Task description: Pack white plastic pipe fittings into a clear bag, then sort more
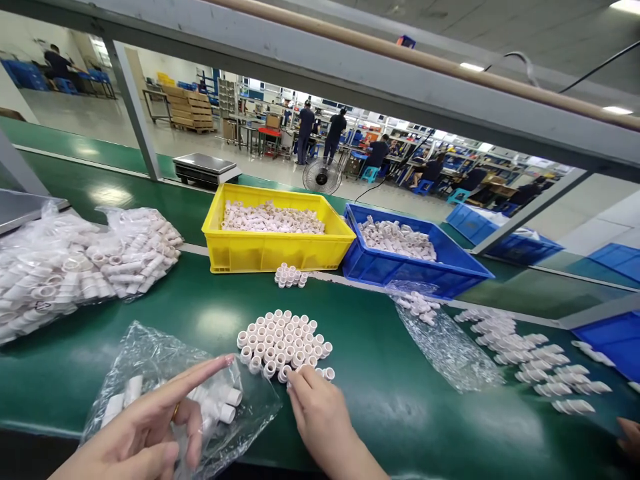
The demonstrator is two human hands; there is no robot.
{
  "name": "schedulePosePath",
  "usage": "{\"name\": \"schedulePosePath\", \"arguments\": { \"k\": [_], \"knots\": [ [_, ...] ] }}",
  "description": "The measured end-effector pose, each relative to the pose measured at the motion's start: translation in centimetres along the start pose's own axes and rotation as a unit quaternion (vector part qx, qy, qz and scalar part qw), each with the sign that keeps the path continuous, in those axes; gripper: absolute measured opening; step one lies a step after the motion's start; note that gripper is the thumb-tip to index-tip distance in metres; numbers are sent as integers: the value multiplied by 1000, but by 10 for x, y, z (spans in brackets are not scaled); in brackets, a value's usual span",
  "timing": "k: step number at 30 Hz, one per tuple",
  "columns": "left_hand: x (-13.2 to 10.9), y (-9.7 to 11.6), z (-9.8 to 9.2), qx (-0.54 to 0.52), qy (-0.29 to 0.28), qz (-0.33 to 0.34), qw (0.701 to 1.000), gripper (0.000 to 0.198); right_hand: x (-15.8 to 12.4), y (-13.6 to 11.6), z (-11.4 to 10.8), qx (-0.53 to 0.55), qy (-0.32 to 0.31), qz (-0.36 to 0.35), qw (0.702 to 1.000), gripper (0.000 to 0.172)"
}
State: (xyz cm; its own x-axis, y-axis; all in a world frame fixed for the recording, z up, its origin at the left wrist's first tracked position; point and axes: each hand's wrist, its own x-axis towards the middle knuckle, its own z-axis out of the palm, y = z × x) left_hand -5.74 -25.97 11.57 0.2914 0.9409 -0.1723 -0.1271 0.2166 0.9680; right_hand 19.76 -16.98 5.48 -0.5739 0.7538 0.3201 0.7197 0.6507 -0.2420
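My left hand point(145, 430) is over a clear plastic bag point(145, 353) at the lower left. Its index finger is stretched out along the bag's edge, while the other fingers are bent and apart. Several white pipe fittings point(217, 407) lie inside that bag. At the near edge of a cluster of upright white pipe fittings point(280, 340), my right hand point(323, 413) has thumb and fingers pinched together on one fitting, partly hidden by the fingertips.
Large bags of fittings point(115, 253) lie at left. Behind stand a yellow bin point(280, 253) and a blue bin point(415, 277), both holding fittings. A flat plastic bag point(445, 347) and rows of fittings point(540, 367) lie right. Another person's hand point(629, 437) shows at the right edge.
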Motion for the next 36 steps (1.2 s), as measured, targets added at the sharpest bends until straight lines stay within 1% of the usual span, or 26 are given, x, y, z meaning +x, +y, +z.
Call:
{"name": "schedulePosePath", "arguments": {
  "k": [2,5,7,8,10,12,15,17,19,22,24,26,28,30,33,36],
  "knots": [
    [0,1,0,-8,-2,-21,1000,69,-1,-1,13,-40,-12,3,999,18],
    [-1,5,-1,-3,-6,-38,999,69,-1,0,29,-73,-13,7,997,15],
    [-1,5,-3,-4,-6,-34,999,69,-1,1,32,-80,-7,7,997,16],
    [-1,5,-4,-8,-5,-27,1000,70,-2,2,29,-74,-2,3,997,17],
    [-1,3,-5,-21,-4,-13,1000,71,-2,3,13,-39,12,-9,999,20],
    [0,1,-5,-30,-9,-14,999,72,-1,2,-13,29,30,-20,999,22],
    [2,0,-4,-36,-17,-24,999,72,3,-7,-51,138,53,-50,988,20],
    [3,0,-3,-42,-17,-33,998,73,8,-19,-62,178,51,-88,979,20],
    [3,-1,-2,-48,-15,-36,998,75,15,-33,-56,197,36,-131,971,18],
    [2,0,-1,-55,-11,-22,998,75,27,-50,-32,231,16,-174,957,22],
    [0,2,-2,-59,1,-7,998,75,33,-52,-20,258,31,-164,952,28],
    [-2,3,-4,-63,15,0,998,75,37,-45,-16,261,59,-125,955,29],
    [-3,5,-7,-64,27,-6,998,75,38,-32,-14,225,62,-81,969,24],
    [-4,6,-9,-67,31,-14,997,75,37,-19,-11,157,24,-50,986,22],
    [-3,6,-11,-74,30,-9,997,77,33,-7,2,64,-41,-34,997,23],
    [-3,6,-12,-67,32,-5,997,77,30,-5,21,3,-76,-32,997,23]
  ]
}}
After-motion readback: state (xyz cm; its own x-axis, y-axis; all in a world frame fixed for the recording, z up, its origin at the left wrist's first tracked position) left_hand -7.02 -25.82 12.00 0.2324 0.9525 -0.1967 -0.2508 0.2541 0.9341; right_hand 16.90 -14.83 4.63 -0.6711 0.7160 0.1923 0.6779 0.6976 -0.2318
